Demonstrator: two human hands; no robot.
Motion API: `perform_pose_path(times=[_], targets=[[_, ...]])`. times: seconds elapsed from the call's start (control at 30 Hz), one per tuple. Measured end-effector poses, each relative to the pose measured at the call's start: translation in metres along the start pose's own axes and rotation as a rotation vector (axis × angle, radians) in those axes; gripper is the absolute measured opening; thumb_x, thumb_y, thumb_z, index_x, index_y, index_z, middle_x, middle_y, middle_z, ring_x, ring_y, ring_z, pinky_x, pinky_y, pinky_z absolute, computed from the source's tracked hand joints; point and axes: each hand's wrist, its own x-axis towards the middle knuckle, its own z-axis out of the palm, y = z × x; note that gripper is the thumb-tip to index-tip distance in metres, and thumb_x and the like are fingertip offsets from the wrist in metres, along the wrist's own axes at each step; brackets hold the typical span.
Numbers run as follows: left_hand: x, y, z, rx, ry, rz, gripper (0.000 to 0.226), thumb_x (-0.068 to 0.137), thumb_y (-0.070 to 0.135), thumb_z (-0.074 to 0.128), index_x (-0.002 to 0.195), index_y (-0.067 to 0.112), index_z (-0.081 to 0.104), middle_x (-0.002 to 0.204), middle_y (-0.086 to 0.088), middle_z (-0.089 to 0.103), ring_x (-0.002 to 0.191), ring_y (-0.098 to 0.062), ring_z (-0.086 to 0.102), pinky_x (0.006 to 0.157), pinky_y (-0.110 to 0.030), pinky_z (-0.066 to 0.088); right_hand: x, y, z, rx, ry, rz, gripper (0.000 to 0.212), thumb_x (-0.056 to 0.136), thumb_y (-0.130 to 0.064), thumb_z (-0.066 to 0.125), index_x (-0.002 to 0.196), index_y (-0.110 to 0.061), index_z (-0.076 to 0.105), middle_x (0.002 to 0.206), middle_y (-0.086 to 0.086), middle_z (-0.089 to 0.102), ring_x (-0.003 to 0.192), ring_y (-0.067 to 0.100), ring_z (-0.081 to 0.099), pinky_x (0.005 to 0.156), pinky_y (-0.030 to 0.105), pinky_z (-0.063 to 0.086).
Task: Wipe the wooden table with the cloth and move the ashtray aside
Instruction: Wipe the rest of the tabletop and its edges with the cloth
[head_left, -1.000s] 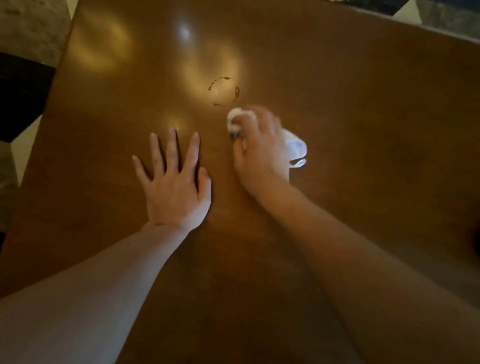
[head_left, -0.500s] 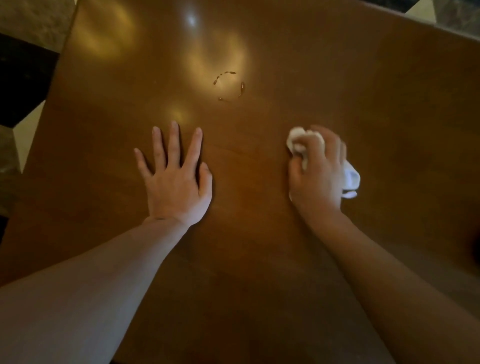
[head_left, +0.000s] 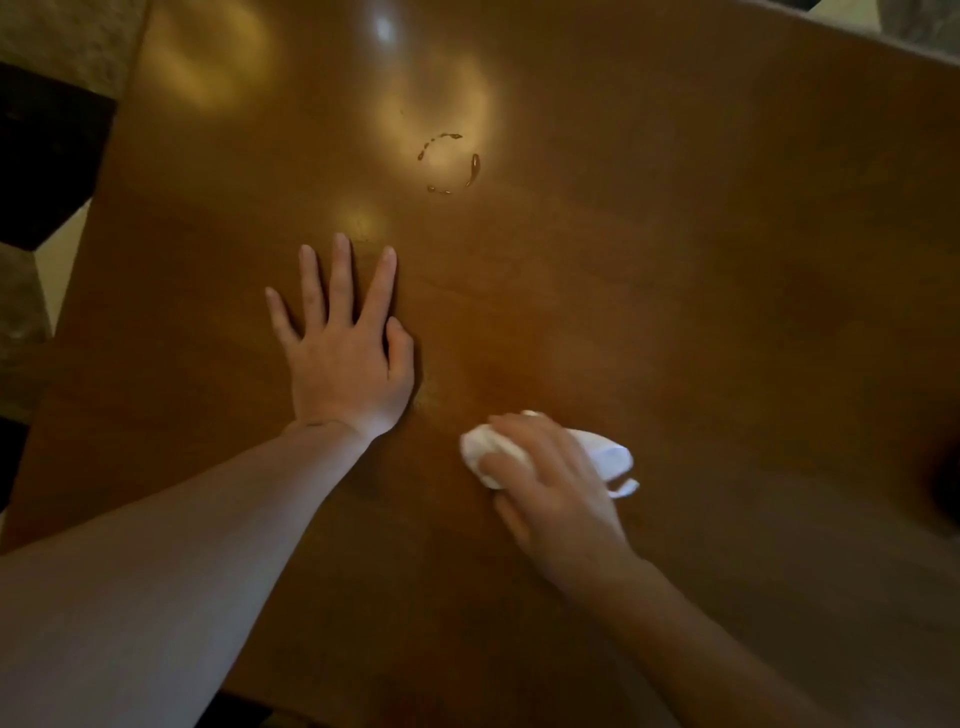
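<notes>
The wooden table (head_left: 701, 260) fills the head view, glossy brown with light reflections. My right hand (head_left: 556, 493) grips a crumpled white cloth (head_left: 608, 457) and presses it on the table near the front centre. My left hand (head_left: 345, 353) lies flat on the wood, fingers spread, to the left of the cloth. A broken ring-shaped wet mark (head_left: 449, 163) sits further back on the table, apart from both hands. A dark shape (head_left: 945, 488) shows at the right edge; I cannot tell what it is.
The table's left edge (head_left: 104, 218) runs diagonally, with floor and a dark block (head_left: 47, 156) beyond it. The far right corner of the table (head_left: 831, 26) shows at the top.
My right hand has dragged the cloth from just below the ring mark to the right and then back toward me. My left hand has stayed flat in place.
</notes>
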Motion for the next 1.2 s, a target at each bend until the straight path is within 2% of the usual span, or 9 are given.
perform_pose_path(times=[0.13, 0.3, 0.4, 0.5, 0.67, 0.8, 0.93, 1.07, 1.2], targets=[[-0.001, -0.001, 0.003, 0.012, 0.027, 0.019, 0.065, 0.103, 0.046, 0.021, 0.167, 0.035, 0.013, 0.177, -0.011, 0.009, 0.162, -0.038, 0.001, 0.124, -0.071, 0.006, 0.006, 0.044, -0.028, -0.013, 0.269, 0.28, 0.03, 0.075, -0.007, 0.07, 0.105, -0.008, 0.065, 0.129, 0.017, 0.059, 0.119, 0.033, 0.048, 0.101, 0.044, 0.042], [-0.001, 0.0, 0.001, 0.003, 0.022, 0.024, 0.066, 0.102, 0.044, 0.021, 0.167, 0.035, 0.015, 0.176, -0.012, 0.01, 0.162, -0.039, 0.002, 0.123, -0.073, 0.007, 0.135, 0.072, -0.061, -0.026, 0.533, 0.592, 0.03, 0.084, -0.02, 0.056, 0.112, -0.01, 0.059, 0.133, 0.013, 0.052, 0.118, 0.034, 0.048, 0.091, 0.041, 0.04], [-0.001, 0.001, 0.002, 0.004, 0.026, 0.027, 0.067, 0.102, 0.044, 0.022, 0.167, 0.035, 0.016, 0.176, -0.012, 0.01, 0.162, -0.039, 0.003, 0.123, -0.072, 0.007, 0.197, 0.069, -0.063, -0.049, 0.556, 0.538, 0.029, 0.085, -0.018, 0.052, 0.112, -0.012, 0.058, 0.132, 0.008, 0.052, 0.118, 0.027, 0.048, 0.084, 0.038, 0.043], [0.0, 0.0, 0.001, 0.005, 0.025, 0.027, 0.067, 0.101, 0.044, 0.023, 0.167, 0.034, 0.017, 0.176, -0.012, 0.011, 0.162, -0.039, 0.003, 0.124, -0.072, 0.007, 0.203, 0.048, -0.049, -0.076, 0.445, 0.427, 0.029, 0.086, -0.018, 0.053, 0.114, -0.013, 0.059, 0.133, 0.008, 0.052, 0.119, 0.028, 0.048, 0.085, 0.041, 0.046], [-0.002, 0.002, 0.0, -0.007, 0.022, 0.029, 0.068, 0.1, 0.043, 0.027, 0.167, 0.034, 0.019, 0.176, -0.011, 0.011, 0.162, -0.039, 0.003, 0.123, -0.072, 0.007, 0.114, 0.007, -0.013, 0.006, 0.116, 0.058, 0.029, 0.085, -0.018, 0.065, 0.114, -0.015, 0.064, 0.136, 0.008, 0.054, 0.126, 0.03, 0.048, 0.104, 0.041, 0.042], [0.0, 0.001, 0.0, 0.01, -0.001, 0.013, 0.068, 0.1, 0.045, 0.023, 0.167, 0.036, 0.013, 0.177, -0.01, 0.008, 0.163, -0.037, 0.0, 0.124, -0.071, 0.006, 0.038, 0.006, 0.004, 0.007, -0.012, 0.002, 0.037, 0.087, -0.025, 0.068, 0.122, -0.027, 0.057, 0.143, -0.002, 0.049, 0.137, 0.022, 0.043, 0.109, 0.038, 0.039], [-0.001, 0.0, 0.001, 0.005, -0.001, 0.012, 0.068, 0.101, 0.046, 0.021, 0.167, 0.037, 0.011, 0.177, -0.009, 0.006, 0.163, -0.036, -0.002, 0.124, -0.07, 0.005, 0.023, 0.01, 0.007, -0.009, 0.02, 0.031, 0.039, 0.087, -0.03, 0.066, 0.124, -0.029, 0.056, 0.144, -0.003, 0.046, 0.137, 0.019, 0.042, 0.11, 0.036, 0.036], [0.0, -0.001, 0.002, -0.016, 0.005, 0.018, 0.067, 0.101, 0.046, 0.025, 0.167, 0.038, 0.012, 0.177, -0.007, 0.007, 0.163, -0.035, -0.001, 0.125, -0.07, 0.006, 0.03, 0.019, 0.004, -0.004, 0.125, 0.023, 0.034, 0.088, -0.022, 0.066, 0.121, -0.021, 0.058, 0.141, 0.004, 0.048, 0.132, 0.025, 0.047, 0.12, 0.035, 0.028], [-0.001, -0.004, 0.006, -0.043, 0.035, 0.032, 0.067, 0.101, 0.045, 0.029, 0.167, 0.039, 0.016, 0.177, -0.007, 0.011, 0.163, -0.034, 0.001, 0.125, -0.069, 0.006, 0.072, 0.061, -0.029, -0.039, 0.251, 0.08, 0.035, 0.083, -0.021, 0.06, 0.118, -0.017, 0.058, 0.135, 0.012, 0.052, 0.122, 0.034, 0.049, 0.108, 0.039, 0.035]])
